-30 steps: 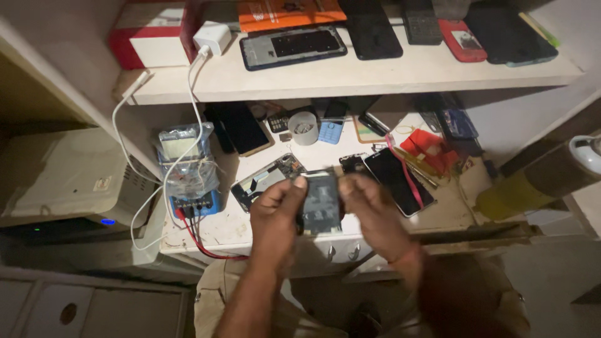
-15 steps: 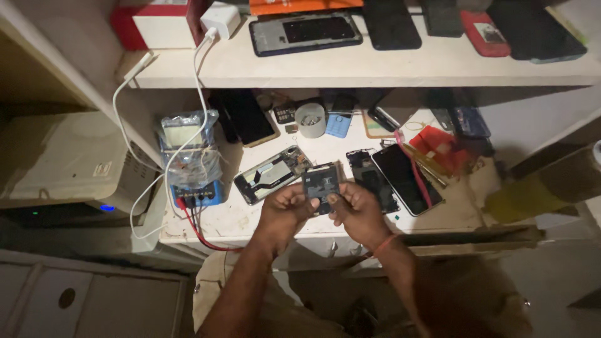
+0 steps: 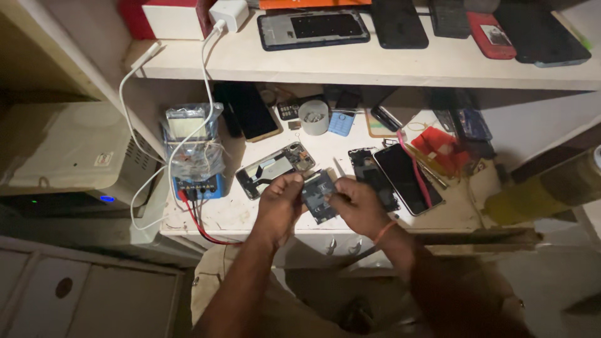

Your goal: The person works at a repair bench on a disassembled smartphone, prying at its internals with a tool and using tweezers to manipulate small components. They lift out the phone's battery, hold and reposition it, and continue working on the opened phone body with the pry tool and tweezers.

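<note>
Left hand: the left hand (image 3: 280,203) is curling around the left edge of a small dark phone part (image 3: 318,195), fingers closed on it and thumb lying over the top.
Right hand: the right hand (image 3: 357,206) is gripping the part's right side — fingers folded in, wrist ringed by an orange band (image 3: 383,232).
Held piece: the phone part is hanging just above the front of the counter (image 3: 263,216), between both hands; it is looking like an opened phone body or board, though the dim light is making that hard to confirm.
Progress: the work is looking mid-way — an opened phone frame (image 3: 275,168) is lying bare just behind the left hand, a second stripped phone (image 3: 370,173) and a dark screen panel (image 3: 408,179) are lying just beside the right hand, and nothing held is appearing closed up yet.
Left of counter: a blue power unit (image 3: 193,156) wrapped in clear plastic is standing with red and black leads trailing off the front edge.
Back of counter: a small white cup (image 3: 313,117) is sitting near a light blue keypad phone (image 3: 341,122).
Upper shelf: the shelf (image 3: 400,66) is carrying a phone back frame (image 3: 313,28), a white charger (image 3: 228,14) and several dark phones.
</note>
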A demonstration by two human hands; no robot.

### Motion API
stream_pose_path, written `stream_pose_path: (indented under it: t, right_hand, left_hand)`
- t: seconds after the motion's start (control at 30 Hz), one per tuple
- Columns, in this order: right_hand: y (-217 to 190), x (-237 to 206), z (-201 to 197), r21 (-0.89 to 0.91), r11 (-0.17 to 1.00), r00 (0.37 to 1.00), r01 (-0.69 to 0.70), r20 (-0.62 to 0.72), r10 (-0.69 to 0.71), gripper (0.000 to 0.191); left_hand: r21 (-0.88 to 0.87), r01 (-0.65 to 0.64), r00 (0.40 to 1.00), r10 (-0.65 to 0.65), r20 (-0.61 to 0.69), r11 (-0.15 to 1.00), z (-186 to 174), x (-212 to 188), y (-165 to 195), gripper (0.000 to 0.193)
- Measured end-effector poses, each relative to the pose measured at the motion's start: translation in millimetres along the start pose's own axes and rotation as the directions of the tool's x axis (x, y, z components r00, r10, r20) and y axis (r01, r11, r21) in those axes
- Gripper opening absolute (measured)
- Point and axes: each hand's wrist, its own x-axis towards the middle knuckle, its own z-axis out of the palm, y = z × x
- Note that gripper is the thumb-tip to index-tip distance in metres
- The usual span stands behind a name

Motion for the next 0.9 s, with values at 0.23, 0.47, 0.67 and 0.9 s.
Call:
stream_pose_path:
  t: [0.23,0.47,0.67,0.9]
  right_hand:
    - [-26.9,-11.8,3.6,-0.281,0.945,0.968,0.166,-0.138,-0.211,0.016]
    - [-29.0,-10.1,3.9,-0.159,0.986,0.974,0.056,-0.21,-0.089,0.018]
    - [-28.3,-10.3,4.7,-0.254,0.967,0.977,0.029,-0.197,-0.081,0.017]
    - [-31.4,-12.4,7.9,-0.391,0.907,0.952,0.154,-0.187,-0.242,0.018]
  left_hand:
    - [-0.026,0.011,1.0,-0.011,-0.005,1.0,3.6,-0.8,2.8,0.021]
    - [0.137,0.005,1.0,-0.004,-0.007,0.991,10.3,-7.4,5.2,0.016]
    - [0.022,0.052,0.995,-0.05,-0.084,0.998,5.5,3.9,-2.1,0.011]
    - [-0.043,0.022,0.997,-0.025,-0.075,0.999,0.1,8.4,-4.6,0.01]
